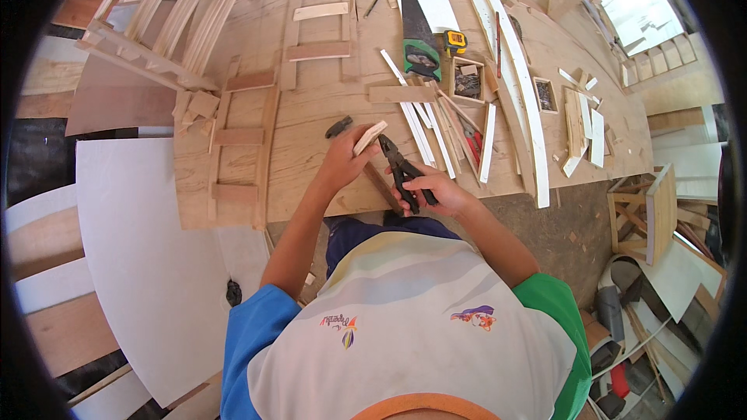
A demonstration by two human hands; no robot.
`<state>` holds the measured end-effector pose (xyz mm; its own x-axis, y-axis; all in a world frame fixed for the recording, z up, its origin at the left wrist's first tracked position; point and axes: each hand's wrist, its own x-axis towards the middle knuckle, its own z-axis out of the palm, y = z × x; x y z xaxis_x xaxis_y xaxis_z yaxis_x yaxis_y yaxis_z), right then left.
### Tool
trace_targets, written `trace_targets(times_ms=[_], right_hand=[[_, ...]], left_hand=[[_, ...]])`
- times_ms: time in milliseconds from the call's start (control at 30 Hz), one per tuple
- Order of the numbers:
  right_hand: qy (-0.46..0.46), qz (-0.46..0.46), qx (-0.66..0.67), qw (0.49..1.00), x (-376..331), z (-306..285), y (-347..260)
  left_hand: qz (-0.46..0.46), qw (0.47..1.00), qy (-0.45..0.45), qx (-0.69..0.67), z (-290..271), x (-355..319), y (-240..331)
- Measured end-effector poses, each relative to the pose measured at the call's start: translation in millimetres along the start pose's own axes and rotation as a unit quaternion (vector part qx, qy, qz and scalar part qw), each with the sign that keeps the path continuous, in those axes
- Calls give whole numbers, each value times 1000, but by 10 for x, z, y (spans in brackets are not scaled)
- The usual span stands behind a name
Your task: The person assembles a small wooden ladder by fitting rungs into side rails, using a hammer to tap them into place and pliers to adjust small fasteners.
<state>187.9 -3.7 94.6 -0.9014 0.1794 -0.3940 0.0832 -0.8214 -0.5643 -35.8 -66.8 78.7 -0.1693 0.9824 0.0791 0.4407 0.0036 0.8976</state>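
My left hand (339,162) is closed on a short strip of pale wood (370,137), held up over the table's near edge. In my right hand (440,188) is a pair of black pliers (395,157), its fingers wrapped round the handles. The jaws of the pliers are up against the end of the strip, though whether they grip anything there is too small to tell. A hammer (339,126) lies on the table just beyond my left hand. Its dark head shows, while part of its handle is hidden behind that hand.
On the wooden table (311,109) lie a green-handled saw (421,39), a yellow tape measure (454,41), a small box of wood bits (468,80) and long white curved strips (521,93). Ladder-like wooden frames (240,136) lie at left. A slatted piece (148,54) stands at far left.
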Motion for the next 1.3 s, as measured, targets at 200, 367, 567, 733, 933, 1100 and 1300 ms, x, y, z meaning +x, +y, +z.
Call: trace_targets(times_ms=[200,367,567,733,933,1100,1300], right_hand=[[38,34,-13,999,35,-41,92],[53,46,9,998,36,-30,170],[63,27,29,997,37,-4,231],[64,29,36,997,25,7,225],[78,14,26,997,-18,-57,287],[137,-30,-100,985,-16,-102,262],[76,35,117,990,-125,-44,88]], left_hand=[[-9,999,-24,21,52,-12,-55],[-4,998,-2,70,98,-12,-11],[-28,993,-4,117,140,-11,63],[14,987,38,154,220,-9,-85],[-6,986,38,164,333,-22,-35],[-2,977,42,208,385,46,11],[-19,983,19,183,431,152,-50]])
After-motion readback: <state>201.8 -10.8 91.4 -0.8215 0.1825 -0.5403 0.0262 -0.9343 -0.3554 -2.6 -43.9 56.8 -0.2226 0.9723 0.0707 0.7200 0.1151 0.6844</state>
